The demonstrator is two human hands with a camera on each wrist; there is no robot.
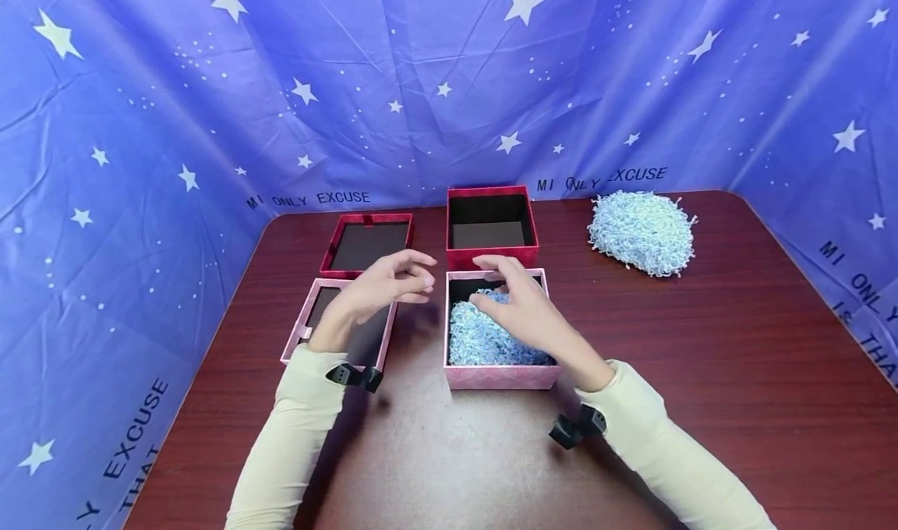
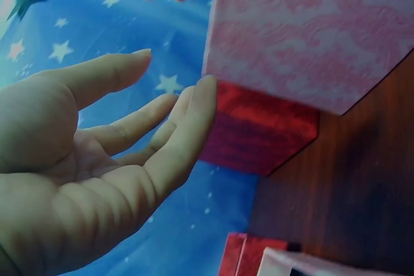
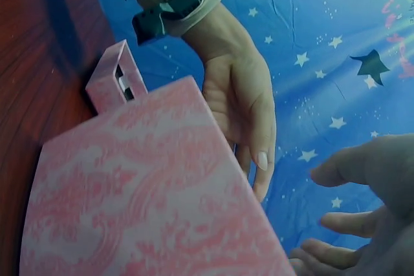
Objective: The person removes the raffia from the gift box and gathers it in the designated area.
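My left hand [image 1: 382, 287] hovers left of the pink box [image 1: 501, 378], fingers loosely bent and nothing in them. The left wrist view shows its palm and spread thumb beside the pink patterned wall. Above that same box is my right hand [image 1: 526, 312], its fingers relaxed and apart, holding nothing that I can see. Blue shredded paper [image 1: 477, 343] lies inside, filling most of the box; dark lining shows at the back. Whether the right fingertips touch the paper cannot be told. In the right wrist view, that hand [image 3: 362, 211] is partly cut off at the edge.
Behind the pink box stands an open red box [image 1: 491, 257] with a black inside. Left of the boxes lie a red lid [image 1: 368, 245] and a pink lid [image 1: 295, 339], both inside up. A pile of blue shredded paper [image 1: 641, 232] sits at the back right of the table [image 1: 701, 358].
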